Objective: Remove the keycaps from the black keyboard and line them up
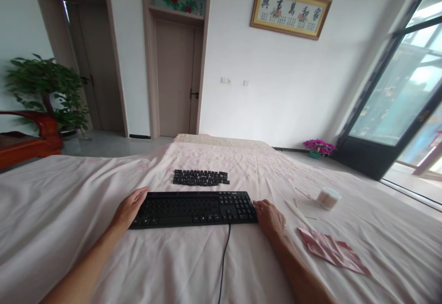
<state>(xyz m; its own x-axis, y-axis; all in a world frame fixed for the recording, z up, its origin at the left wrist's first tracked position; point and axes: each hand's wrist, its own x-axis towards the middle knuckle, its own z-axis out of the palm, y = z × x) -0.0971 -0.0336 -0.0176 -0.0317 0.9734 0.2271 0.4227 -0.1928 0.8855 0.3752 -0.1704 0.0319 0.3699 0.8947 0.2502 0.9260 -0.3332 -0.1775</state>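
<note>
A black keyboard (193, 209) lies on the pale pink cloth of a table (103, 189), its cable (223, 262) running toward me. Most of its main keys look removed. Just beyond it a cluster of loose black keycaps (200, 177) sits in rows. My left hand (129, 208) rests against the keyboard's left end, fingers curved along the edge. My right hand (270, 217) touches the right end by the number pad, fingers curled on its edge. Neither hand lifts the keyboard off the cloth.
A round tub of cotton swabs (328, 198), a few loose swabs (299, 214) and a folded pink cloth (331, 250) lie to the right. Beyond are a red wooden chair (31, 140), a potted plant (48, 90), doors and a glass door (397, 92).
</note>
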